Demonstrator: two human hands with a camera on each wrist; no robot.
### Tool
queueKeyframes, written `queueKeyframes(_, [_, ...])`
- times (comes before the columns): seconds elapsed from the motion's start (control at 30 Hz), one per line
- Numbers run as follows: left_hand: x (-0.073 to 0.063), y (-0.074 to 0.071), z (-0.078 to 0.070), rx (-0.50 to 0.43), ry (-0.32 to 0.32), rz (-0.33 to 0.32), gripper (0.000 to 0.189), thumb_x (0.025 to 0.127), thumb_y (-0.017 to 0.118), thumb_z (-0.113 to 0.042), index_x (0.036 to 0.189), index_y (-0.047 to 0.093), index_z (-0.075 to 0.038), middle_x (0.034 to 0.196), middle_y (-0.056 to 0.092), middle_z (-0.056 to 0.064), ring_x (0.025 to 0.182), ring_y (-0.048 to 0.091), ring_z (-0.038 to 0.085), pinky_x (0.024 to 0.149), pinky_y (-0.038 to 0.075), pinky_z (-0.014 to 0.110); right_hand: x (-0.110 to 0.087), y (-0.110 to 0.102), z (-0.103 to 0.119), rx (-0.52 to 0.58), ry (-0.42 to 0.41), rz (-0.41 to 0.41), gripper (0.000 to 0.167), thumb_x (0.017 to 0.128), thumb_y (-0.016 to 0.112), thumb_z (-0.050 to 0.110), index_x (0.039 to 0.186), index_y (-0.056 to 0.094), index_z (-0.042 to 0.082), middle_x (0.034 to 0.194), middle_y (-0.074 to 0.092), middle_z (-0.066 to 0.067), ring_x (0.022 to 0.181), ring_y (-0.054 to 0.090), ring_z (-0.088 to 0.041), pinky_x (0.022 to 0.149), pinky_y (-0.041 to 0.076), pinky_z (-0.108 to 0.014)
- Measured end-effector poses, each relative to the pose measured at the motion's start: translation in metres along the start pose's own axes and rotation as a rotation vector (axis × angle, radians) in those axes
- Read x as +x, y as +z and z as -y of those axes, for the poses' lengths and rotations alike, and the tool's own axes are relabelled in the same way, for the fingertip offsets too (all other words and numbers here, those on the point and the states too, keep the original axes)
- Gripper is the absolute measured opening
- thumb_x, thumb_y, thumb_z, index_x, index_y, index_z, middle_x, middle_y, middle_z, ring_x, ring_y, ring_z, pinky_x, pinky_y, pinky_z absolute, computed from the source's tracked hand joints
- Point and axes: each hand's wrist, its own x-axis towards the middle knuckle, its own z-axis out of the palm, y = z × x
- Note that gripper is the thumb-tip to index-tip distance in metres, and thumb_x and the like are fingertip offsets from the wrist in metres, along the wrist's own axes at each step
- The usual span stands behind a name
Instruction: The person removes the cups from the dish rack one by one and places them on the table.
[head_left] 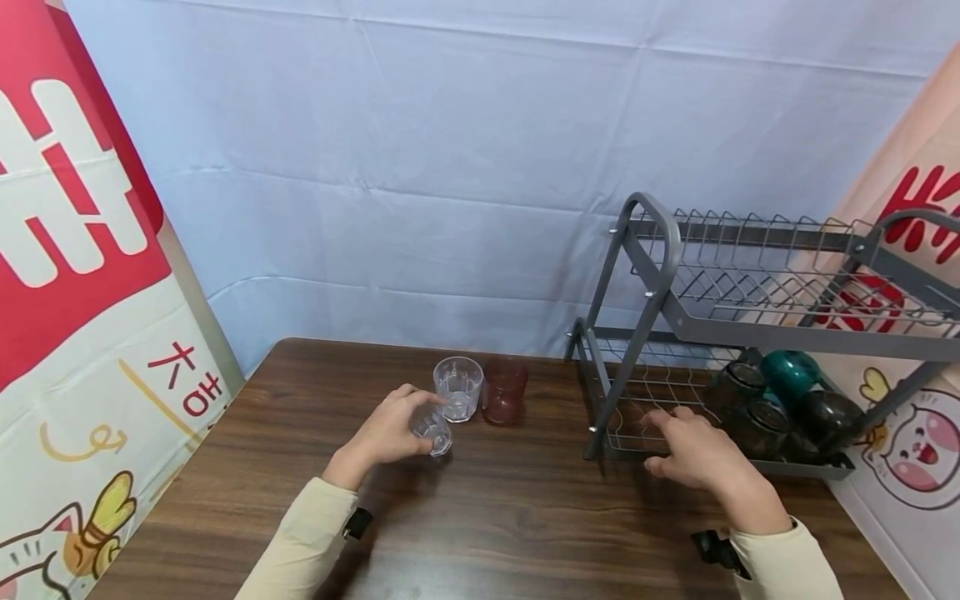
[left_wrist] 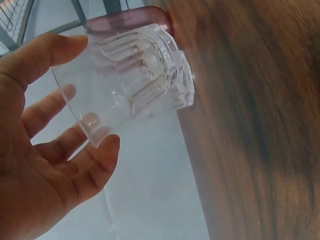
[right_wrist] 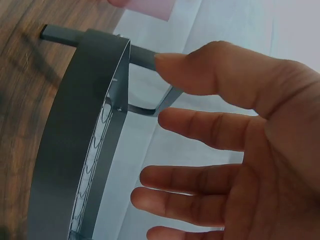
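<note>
Nearest are pale sleeves [head_left: 300, 533]; the left hand [head_left: 388, 427] pinches a clear glass [left_wrist: 135, 82] near its rim, toward the back edge of the surface [head_left: 487, 517], long axis tilted, base away from the palm; the right hand [head_left: 693, 450], farther off, is empty, fingers loose, beside the rack [head_left: 757, 335]; the left cloth [head_left: 90, 350] seemingly reads 大吉.

Red 大 [head_left: 177, 360], left cloth [head_left: 97, 350], other characters [head_left: 71, 117] unclear

Soft shadows, faint glare on tabletop [head_left: 495, 533]
</note>
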Motion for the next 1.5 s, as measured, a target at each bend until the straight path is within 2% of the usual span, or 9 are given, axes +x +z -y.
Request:
queueKeyframes(0.3, [0.004, -0.004, 0.007, 0.074, -0.049, -0.033, 0.054, 0.057, 0.081, -0.020, 0.109, 0.065, -0.014, 0.102, 0.055, 0.007, 0.093, 0.051, 0.025, 0.076, 0.044, 0.040, 0.000, -0.005, -0.006, -0.020, 0.016, -0.012, 0.053, 0.072, 0.078, 0.023, 0.115, 0.058, 0.000, 0.104, 0.052, -0.024, 0.091, 0.053, -0.045, 0.064, 0.044, -0.058])
queueKeyframes(0.5, [0.008, -0.009, 0.009, 0.123, -0.110, -0.036, 0.054, 0.058, 0.082, -0.018, 0.109, 0.064, -0.014, 0.101, 0.053, 0.006, 0.094, 0.050, 0.028, 0.074, 0.044, 0.041, -0.001, -0.005, -0.014, -0.024, 0.022, -0.035, 0.054, 0.073, 0.077, 0.021, 0.116, 0.056, -0.003, 0.104, 0.051, -0.026, 0.087, 0.054, -0.043, 0.063, 0.044, -0.056])
queueKeyframes(0.73, [0.014, -0.009, 0.015, 0.151, -0.124, -0.060, 0.056, 0.057, 0.083, -0.022, 0.109, 0.064, -0.014, 0.101, 0.054, 0.008, 0.092, 0.051, 0.029, 0.072, 0.045, 0.042, -0.003, -0.009, -0.022, -0.020, 0.050, -0.048, 0.055, 0.073, 0.077, 0.021, 0.116, 0.054, -0.006, 0.103, 0.049, -0.029, 0.085, 0.053, -0.044, 0.064, 0.043, -0.057])
queueKeyframes(1.07, [0.024, -0.010, 0.021, 0.139, -0.159, -0.056, 0.057, 0.059, 0.084, -0.020, 0.111, 0.064, -0.013, 0.103, 0.054, 0.010, 0.092, 0.050, 0.030, 0.073, 0.046, 0.042, -0.001, -0.019, -0.039, -0.055, 0.100, -0.121, 0.056, 0.073, 0.077, 0.021, 0.115, 0.053, -0.008, 0.106, 0.044, -0.037, 0.093, 0.043, -0.053, 0.068, 0.038, -0.064])
queueKeyframes(1.27, [0.028, -0.007, 0.026, 0.137, -0.185, -0.047, 0.057, 0.060, 0.085, -0.020, 0.113, 0.064, -0.013, 0.105, 0.053, 0.012, 0.094, 0.049, 0.031, 0.074, 0.046, 0.043, 0.000, -0.021, -0.053, -0.070, 0.129, -0.137, 0.055, 0.074, 0.075, 0.021, 0.115, 0.053, -0.008, 0.109, 0.041, -0.039, 0.093, 0.040, -0.056, 0.070, 0.035, -0.068])
queueKeyframes(1.5, [0.033, -0.004, 0.032, 0.130, -0.210, -0.089, 0.057, 0.061, 0.083, -0.019, 0.114, 0.064, -0.013, 0.108, 0.052, 0.013, 0.097, 0.048, 0.032, 0.074, 0.046, 0.045, -0.001, -0.021, -0.066, -0.064, 0.170, -0.165, 0.054, 0.074, 0.074, 0.021, 0.114, 0.053, -0.007, 0.110, 0.038, -0.039, 0.094, 0.035, -0.057, 0.070, 0.033, -0.068])
